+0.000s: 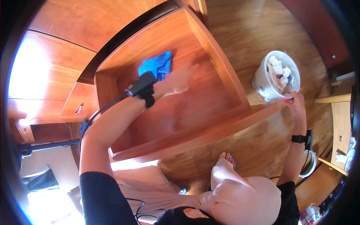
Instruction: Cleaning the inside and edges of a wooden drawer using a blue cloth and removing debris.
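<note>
My left hand [180,80], blurred by motion, reaches over the inside of a pulled-out wooden drawer [174,119]. Its fingers look stretched out, and I see nothing held in them. Just beside that hand, a crumpled blue cloth [156,63] lies on the drawer bottom, partly hidden by the device strapped to my left wrist. With my right hand [295,104] I grip the near rim of a whitish plastic bin [264,80], to the right of the drawer. The bin is tilted and holds crumpled white paper and other scraps.
Wooden cabinet fronts [64,64], one with a metal handle [79,108], flank the drawer on the left. Below lies a wood-look floor [244,137] with my feet on it. A white round container [309,166] and pale wooden furniture [340,121] stand at the right. Cables run from both wrist devices.
</note>
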A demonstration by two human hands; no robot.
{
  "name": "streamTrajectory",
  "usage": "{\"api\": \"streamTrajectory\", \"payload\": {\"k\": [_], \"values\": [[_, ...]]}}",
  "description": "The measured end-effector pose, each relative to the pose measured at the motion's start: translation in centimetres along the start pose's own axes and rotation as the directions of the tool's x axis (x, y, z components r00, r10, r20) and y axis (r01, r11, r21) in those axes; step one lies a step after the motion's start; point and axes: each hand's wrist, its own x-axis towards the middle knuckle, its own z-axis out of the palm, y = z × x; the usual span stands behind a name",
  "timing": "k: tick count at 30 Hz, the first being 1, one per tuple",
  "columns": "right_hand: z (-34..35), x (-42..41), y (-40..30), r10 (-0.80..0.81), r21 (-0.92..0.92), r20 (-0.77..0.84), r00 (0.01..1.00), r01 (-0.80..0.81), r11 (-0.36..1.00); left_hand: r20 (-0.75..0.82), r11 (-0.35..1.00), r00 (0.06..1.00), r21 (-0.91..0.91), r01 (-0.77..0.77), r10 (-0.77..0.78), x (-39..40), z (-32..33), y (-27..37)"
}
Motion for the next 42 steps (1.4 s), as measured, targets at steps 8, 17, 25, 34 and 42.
{"api": "streamTrajectory", "payload": {"k": [8, 17, 25, 34, 42], "values": [[1.8, -6.0, -4.9, 0.003, -0.562, -0.236, 0.972, -0.139, 0.815, 0.158, 0.965, 0.983, -0.228, 0.128, -0.093, 1.6, -0.7, 2.6], [14.1, -15.1, -13.0, -0.674, -0.423, 0.085, 0.734, 0.639, 0.643, 0.253, 0.966, 0.961, -0.200, 0.165, -0.112, 1.8, -2.4, 3.1], [20.0, -15.4, -13.0, -0.700, -0.363, 0.397, 0.593, 0.802, 0.474, 0.229, 0.989, 0.973, -0.142, 0.050, -0.016, 2.1, -1.3, 3.6], [20.1, -15.7, -12.9, -0.498, -0.356, 0.455, 0.738, 0.664, 0.658, 0.131, 0.990, 0.982, -0.048, -0.129, 0.134, 0.1, -0.3, 3.5], [20.1, -15.9, -12.8, -0.509, -0.373, 0.398, 0.763, 0.642, 0.670, 0.022, 0.939, 0.956, 0.183, -0.291, 0.292, -0.8, -0.5, 3.6]]}}
